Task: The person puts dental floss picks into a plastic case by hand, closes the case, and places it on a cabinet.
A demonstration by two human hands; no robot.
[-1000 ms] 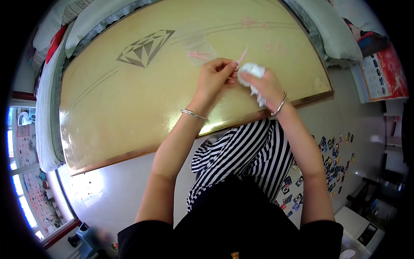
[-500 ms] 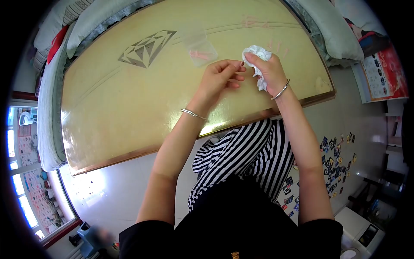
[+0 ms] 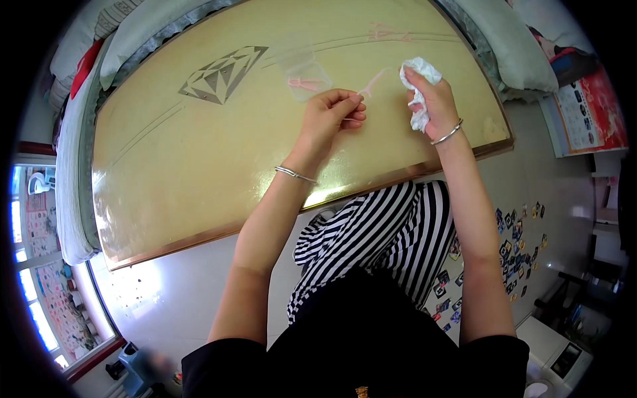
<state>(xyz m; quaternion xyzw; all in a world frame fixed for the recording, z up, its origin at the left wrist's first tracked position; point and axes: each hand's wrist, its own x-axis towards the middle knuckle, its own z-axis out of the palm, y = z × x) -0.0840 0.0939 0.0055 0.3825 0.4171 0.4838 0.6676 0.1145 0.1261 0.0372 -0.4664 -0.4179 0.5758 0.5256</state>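
My left hand [image 3: 335,113] is above the table, its thumb and fingertips pinched on a slim pink floss pick [image 3: 375,81]. The forked end lies near the fingertips and the thin tip points away to the upper right. My right hand [image 3: 434,103] grips a crumpled white tissue [image 3: 420,71], its thumb on top, apart from the pick. Just beyond my left hand lies a clear plastic bag [image 3: 312,69] with pink picks inside. Farther off, several pink picks [image 3: 391,33] lie on the table.
The yellowish table [image 3: 199,159] has a dark diamond pattern [image 3: 222,74] and a brown front edge right before my legs. Grey-white sofa cushions [image 3: 139,43] border its far and left sides. A red and white box [image 3: 590,113] stands on the right.
My right hand has moved right with the tissue, away from my left hand. The pink pick, hidden before, now shows in my left fingers. Loose picks near my right hand are now covered.
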